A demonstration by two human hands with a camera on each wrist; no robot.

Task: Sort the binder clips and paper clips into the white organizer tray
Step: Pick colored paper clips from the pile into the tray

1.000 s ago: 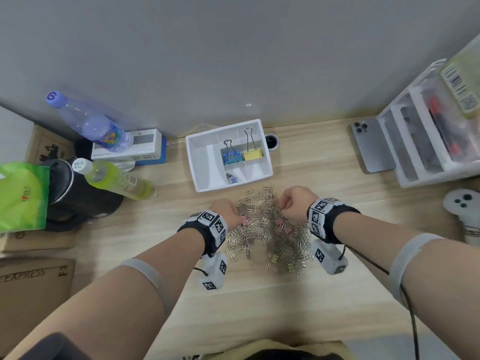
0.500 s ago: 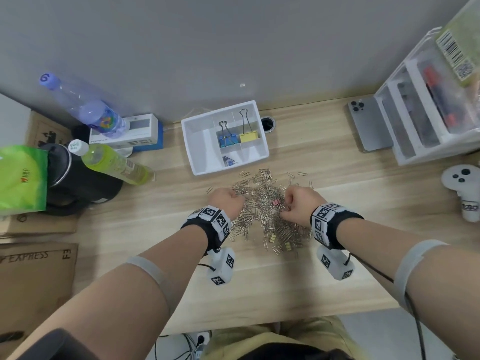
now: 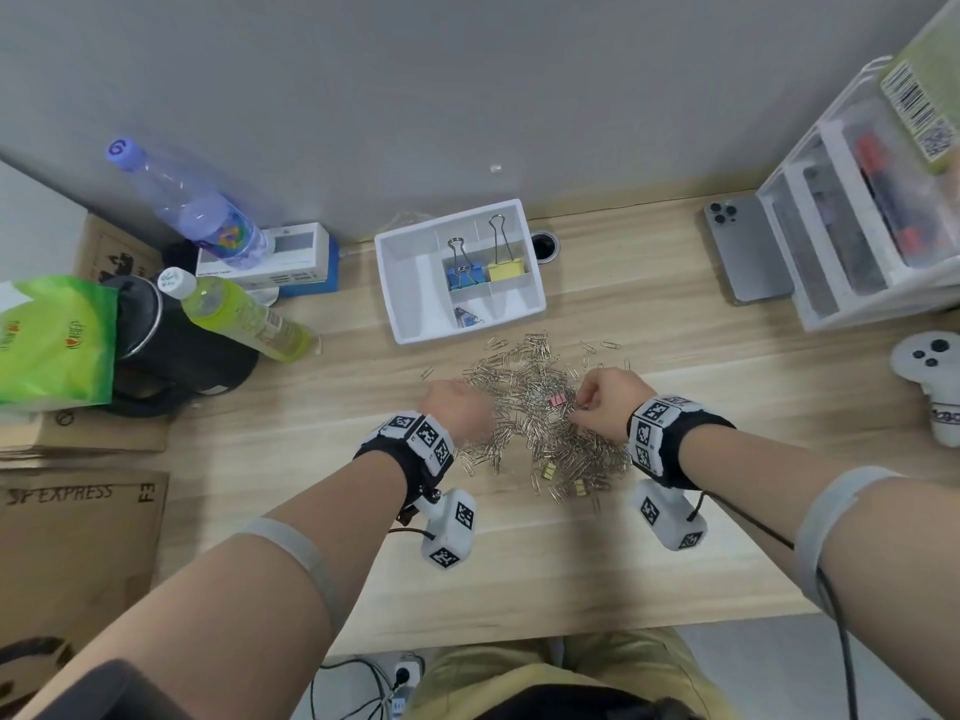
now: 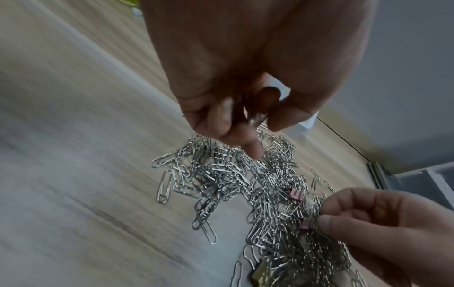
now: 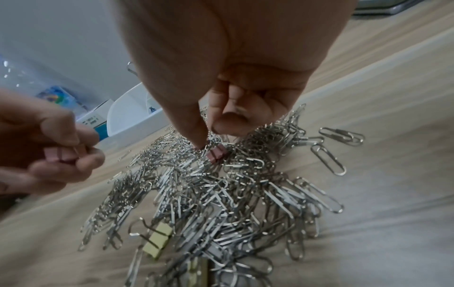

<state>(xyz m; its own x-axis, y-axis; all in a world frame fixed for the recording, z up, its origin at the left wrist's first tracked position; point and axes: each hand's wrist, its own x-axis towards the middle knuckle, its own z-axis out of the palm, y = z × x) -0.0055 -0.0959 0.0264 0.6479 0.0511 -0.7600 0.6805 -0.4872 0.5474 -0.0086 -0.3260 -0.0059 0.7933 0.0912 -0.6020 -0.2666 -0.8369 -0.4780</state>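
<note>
Wooden desk (image 3: 675, 324) under my hands: left hand (image 3: 457, 415) curls around pink clips (image 5: 61, 156); right hand (image 3: 605, 402) pinches into the clip pile (image 3: 540, 407). Tray (image 3: 405, 283) sits just behind the pile.

light: even, soft | wrist views: dim, motion-blurred | head: edge distortion
</note>
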